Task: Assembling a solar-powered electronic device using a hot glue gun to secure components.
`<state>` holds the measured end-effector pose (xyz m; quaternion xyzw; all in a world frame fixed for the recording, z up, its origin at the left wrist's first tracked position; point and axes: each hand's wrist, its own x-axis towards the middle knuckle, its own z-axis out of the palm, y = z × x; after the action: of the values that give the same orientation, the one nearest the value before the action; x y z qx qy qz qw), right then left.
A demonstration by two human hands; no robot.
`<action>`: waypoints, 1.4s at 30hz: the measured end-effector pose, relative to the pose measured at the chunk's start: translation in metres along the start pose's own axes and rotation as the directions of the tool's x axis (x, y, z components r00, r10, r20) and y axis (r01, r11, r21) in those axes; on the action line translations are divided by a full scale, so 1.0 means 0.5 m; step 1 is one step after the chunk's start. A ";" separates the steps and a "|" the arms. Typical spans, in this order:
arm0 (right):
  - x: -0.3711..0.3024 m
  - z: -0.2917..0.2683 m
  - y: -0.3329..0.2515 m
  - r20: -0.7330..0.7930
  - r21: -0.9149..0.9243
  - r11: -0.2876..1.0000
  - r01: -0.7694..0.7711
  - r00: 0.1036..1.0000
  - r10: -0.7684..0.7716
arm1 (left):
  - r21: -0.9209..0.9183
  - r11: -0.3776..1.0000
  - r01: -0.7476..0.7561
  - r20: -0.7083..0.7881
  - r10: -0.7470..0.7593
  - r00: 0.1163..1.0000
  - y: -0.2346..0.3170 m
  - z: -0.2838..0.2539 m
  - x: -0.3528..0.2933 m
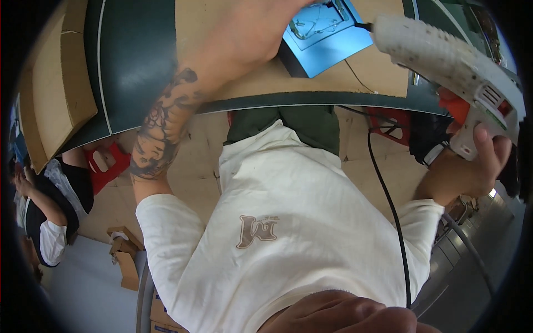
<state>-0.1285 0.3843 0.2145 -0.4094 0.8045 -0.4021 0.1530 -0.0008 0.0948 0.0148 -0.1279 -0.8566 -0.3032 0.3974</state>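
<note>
My right hand (482, 164) is closed around the grip of a white glue gun (444, 49) with a ribbed barrel and an orange trigger. Its black nozzle points left and reaches the right edge of a flat blue box-like part (338, 50). Inside the top of that part lie thin wires and a frame-shaped piece. My left hand (252, 28) is at the part's left side, blurred and cut by the top edge of the view; its fingers are mostly hidden.
A cardboard sheet (222, 86) covers part of the dark green table (133, 55). An open cardboard box (61, 83) stands at the left. A black cable (383, 194) hangs in front of me. Red stools (108, 164) stand below the table, and another person (53, 213) is at far left.
</note>
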 end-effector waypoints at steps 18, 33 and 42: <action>-0.080 0.136 0.395 -0.042 0.999 -0.007 0.042 0.998 -0.045 | 0.053 0.998 0.015 0.472 -0.039 0.881 0.063 -0.066 0.041; -0.045 0.206 0.438 -0.160 0.912 -0.401 0.085 0.975 -0.156 | 0.264 0.956 0.129 0.690 -0.281 0.667 0.138 -0.068 0.092; -0.052 0.229 0.447 -0.187 0.873 -0.468 0.138 0.981 -0.058 | 0.373 0.922 0.101 0.499 -0.292 0.816 0.166 0.007 0.046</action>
<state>-0.1662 0.4210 -0.0324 -0.1479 0.0365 -0.9164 0.3701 0.0206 0.1615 0.0652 -0.0500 -0.9808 -0.1464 0.1188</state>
